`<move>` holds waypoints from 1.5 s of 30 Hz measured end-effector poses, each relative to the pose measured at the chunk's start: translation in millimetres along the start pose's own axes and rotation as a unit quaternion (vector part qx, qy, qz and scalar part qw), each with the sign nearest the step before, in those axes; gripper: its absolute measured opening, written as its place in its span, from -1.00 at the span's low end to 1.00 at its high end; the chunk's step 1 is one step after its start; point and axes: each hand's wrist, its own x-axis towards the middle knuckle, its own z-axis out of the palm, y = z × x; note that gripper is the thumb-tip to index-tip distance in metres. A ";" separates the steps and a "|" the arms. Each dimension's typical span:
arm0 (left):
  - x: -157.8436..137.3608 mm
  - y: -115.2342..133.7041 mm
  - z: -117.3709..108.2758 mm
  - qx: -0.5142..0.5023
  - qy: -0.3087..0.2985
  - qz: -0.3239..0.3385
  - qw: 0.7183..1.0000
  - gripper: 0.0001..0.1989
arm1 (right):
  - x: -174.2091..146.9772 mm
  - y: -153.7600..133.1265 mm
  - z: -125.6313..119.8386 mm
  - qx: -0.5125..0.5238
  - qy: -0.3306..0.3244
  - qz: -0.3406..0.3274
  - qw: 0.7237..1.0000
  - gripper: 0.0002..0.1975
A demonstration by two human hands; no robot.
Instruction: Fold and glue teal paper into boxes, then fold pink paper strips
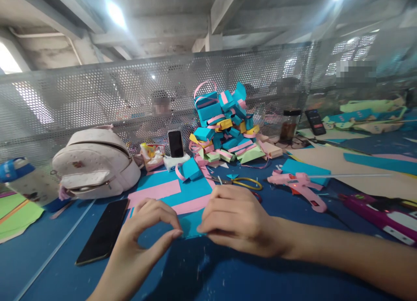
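A small piece of blue paper (190,225) spans the gap between my two hands, low over the table. My left hand (151,225) pinches its left end between thumb and forefinger. At the other end, my right hand (236,218) has its fingers closed on the paper, and they hide that edge. Just beyond my hands lie blue sheets (195,189) with pink paper strips (156,194) on them. A small blue paper bag with a pink handle (190,170) rests at the back of these sheets. Yellow-handled scissors (246,183) lie behind my right hand.
Paper bags (224,127) are heaped against the perforated metal screen (130,101). Left are a white backpack (97,162), a bottle (32,183) and a black phone (103,231). Right are a pink glue gun (301,186), a purple power strip (384,218) and a jar (289,126).
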 end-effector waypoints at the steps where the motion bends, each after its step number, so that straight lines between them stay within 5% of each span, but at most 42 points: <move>1: 0.1 0.1 -0.2 0.005 -0.002 0.004 1.000 -0.88 | 0.0 0.0 -0.2 -0.003 -0.001 0.000 1.000 -0.91; 12: -1.1 0.2 0.6 0.008 -0.004 0.007 1.000 -0.90 | -0.1 0.8 -0.5 -0.017 -0.003 -0.004 1.000 -0.90; 27: -3.9 -1.1 2.9 -0.014 0.060 -0.069 0.996 -0.96 | -1.1 2.2 0.9 -0.018 -0.013 0.009 1.000 -0.92; 45: -3.9 -3.2 3.2 0.026 0.034 -0.026 0.999 -0.98 | -0.5 3.2 0.5 -0.029 -0.009 0.009 0.999 -0.92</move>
